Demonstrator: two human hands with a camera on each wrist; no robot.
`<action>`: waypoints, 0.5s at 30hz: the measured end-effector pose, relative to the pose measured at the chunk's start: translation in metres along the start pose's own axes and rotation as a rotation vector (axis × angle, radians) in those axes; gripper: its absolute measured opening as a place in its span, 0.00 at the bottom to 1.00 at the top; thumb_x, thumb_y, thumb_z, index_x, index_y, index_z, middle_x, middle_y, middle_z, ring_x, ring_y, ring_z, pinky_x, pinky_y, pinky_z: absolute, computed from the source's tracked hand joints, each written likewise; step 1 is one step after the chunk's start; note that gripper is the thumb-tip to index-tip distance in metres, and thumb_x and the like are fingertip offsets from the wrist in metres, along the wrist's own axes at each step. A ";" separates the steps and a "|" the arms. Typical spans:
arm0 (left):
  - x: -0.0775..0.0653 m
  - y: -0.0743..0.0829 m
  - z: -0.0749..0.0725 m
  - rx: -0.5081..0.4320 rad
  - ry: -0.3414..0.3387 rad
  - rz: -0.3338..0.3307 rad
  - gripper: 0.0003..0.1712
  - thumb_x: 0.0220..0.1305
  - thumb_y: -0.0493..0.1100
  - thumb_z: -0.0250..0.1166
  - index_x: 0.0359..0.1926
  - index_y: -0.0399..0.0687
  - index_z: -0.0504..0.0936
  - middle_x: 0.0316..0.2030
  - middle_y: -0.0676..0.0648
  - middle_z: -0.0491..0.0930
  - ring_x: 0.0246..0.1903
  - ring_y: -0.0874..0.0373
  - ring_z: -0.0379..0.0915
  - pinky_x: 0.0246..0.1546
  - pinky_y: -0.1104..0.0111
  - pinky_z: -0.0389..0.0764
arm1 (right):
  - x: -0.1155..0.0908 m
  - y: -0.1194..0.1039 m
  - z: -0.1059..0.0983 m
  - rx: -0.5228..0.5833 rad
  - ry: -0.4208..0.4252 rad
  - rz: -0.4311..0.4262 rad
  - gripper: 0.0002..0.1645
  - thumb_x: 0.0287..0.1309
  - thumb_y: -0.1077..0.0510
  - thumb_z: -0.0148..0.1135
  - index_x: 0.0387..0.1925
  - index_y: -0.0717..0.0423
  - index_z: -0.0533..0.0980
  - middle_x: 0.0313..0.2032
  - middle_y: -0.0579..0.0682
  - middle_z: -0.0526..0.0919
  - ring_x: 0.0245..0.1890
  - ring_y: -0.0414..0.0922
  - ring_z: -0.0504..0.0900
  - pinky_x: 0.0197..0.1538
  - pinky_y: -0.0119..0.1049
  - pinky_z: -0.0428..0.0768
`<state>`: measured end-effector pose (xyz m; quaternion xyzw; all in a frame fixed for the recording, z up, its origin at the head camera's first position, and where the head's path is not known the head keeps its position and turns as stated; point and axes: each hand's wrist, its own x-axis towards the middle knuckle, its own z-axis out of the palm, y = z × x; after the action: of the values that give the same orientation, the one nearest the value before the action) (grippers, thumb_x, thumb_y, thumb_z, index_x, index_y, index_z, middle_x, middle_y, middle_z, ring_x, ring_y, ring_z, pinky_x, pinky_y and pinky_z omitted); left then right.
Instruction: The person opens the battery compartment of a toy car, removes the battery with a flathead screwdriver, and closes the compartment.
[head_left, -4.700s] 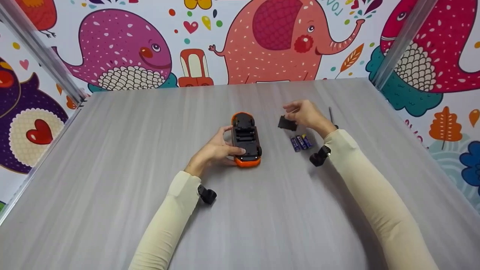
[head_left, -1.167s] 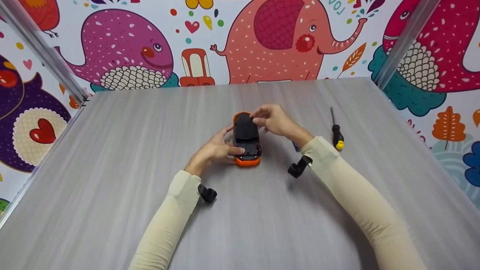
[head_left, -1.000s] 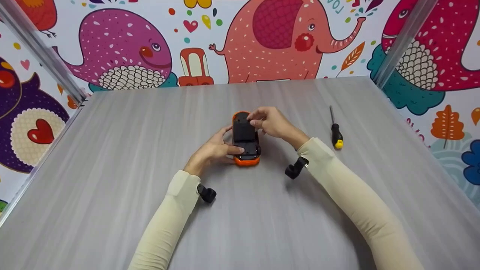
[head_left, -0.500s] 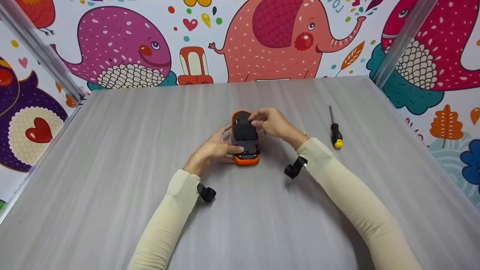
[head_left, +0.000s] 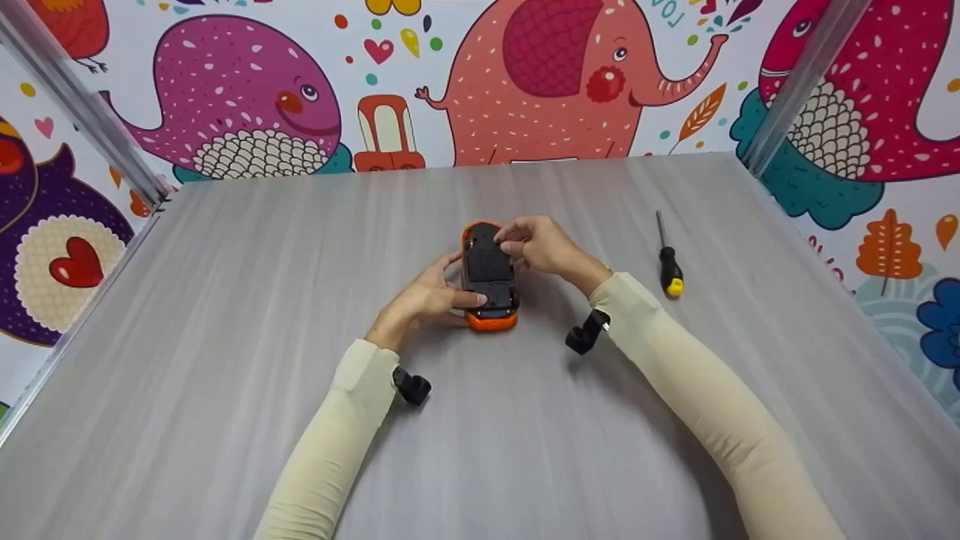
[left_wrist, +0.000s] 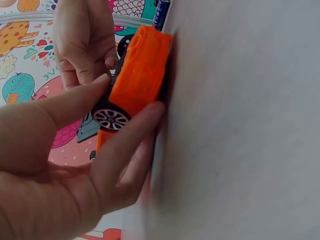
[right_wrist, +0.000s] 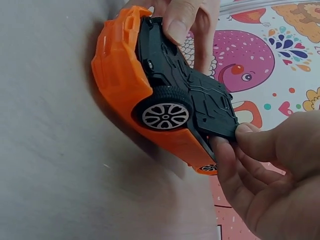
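An orange toy car (head_left: 491, 322) lies wheels-up on the table, its black underside facing me. My left hand (head_left: 427, 296) grips its side, thumb on the underside and fingers along the orange body (left_wrist: 142, 65). With thumb and fingertips, my right hand (head_left: 546, 246) pinches the edge of a black battery cover (right_wrist: 212, 102). The cover lies over the middle of the underside, and its pinched side stands slightly raised with fingertips under it in the right wrist view. The battery compartment is hidden beneath the cover.
A screwdriver (head_left: 670, 262) with a black and yellow handle lies to the right of the right hand. A blue battery (left_wrist: 161, 14) shows past the car; the right wrist mostly hides the batteries in the head view. Patterned wall panels (head_left: 405, 82) border the table (head_left: 300, 225).
My right hand has picked up the cover from beside the batteries and brought it left onto the car's underside. Over the last second it has settled flatter. The left hand keeps its grip.
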<state>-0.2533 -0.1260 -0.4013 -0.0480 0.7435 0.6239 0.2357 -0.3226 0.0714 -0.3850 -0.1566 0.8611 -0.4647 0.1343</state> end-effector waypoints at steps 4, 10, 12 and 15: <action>-0.001 0.000 0.000 0.002 -0.007 0.004 0.56 0.61 0.30 0.69 0.80 0.57 0.46 0.55 0.32 0.79 0.46 0.49 0.83 0.51 0.52 0.87 | 0.001 0.000 0.002 -0.007 0.014 0.005 0.12 0.69 0.63 0.59 0.51 0.61 0.81 0.46 0.58 0.84 0.40 0.53 0.83 0.41 0.47 0.86; -0.001 0.000 0.000 -0.016 -0.007 0.004 0.56 0.61 0.29 0.68 0.80 0.56 0.45 0.57 0.31 0.78 0.49 0.47 0.83 0.53 0.50 0.86 | 0.001 0.001 0.002 0.017 0.007 0.044 0.12 0.69 0.63 0.59 0.51 0.61 0.80 0.45 0.56 0.83 0.32 0.44 0.80 0.34 0.37 0.85; -0.001 0.000 0.001 -0.006 -0.003 0.007 0.56 0.61 0.29 0.68 0.80 0.56 0.45 0.57 0.31 0.79 0.48 0.48 0.83 0.52 0.51 0.86 | 0.000 0.002 0.002 0.037 0.006 0.056 0.12 0.69 0.63 0.59 0.51 0.61 0.80 0.44 0.56 0.83 0.29 0.41 0.79 0.31 0.33 0.83; -0.001 0.000 0.001 0.000 -0.003 0.007 0.55 0.61 0.30 0.68 0.80 0.56 0.45 0.57 0.31 0.78 0.46 0.49 0.83 0.52 0.52 0.86 | 0.000 0.003 0.002 0.073 0.017 0.061 0.12 0.68 0.64 0.59 0.51 0.62 0.80 0.42 0.55 0.83 0.27 0.40 0.79 0.29 0.32 0.83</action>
<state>-0.2520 -0.1254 -0.4005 -0.0447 0.7433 0.6249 0.2345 -0.3221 0.0717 -0.3879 -0.1213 0.8491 -0.4927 0.1468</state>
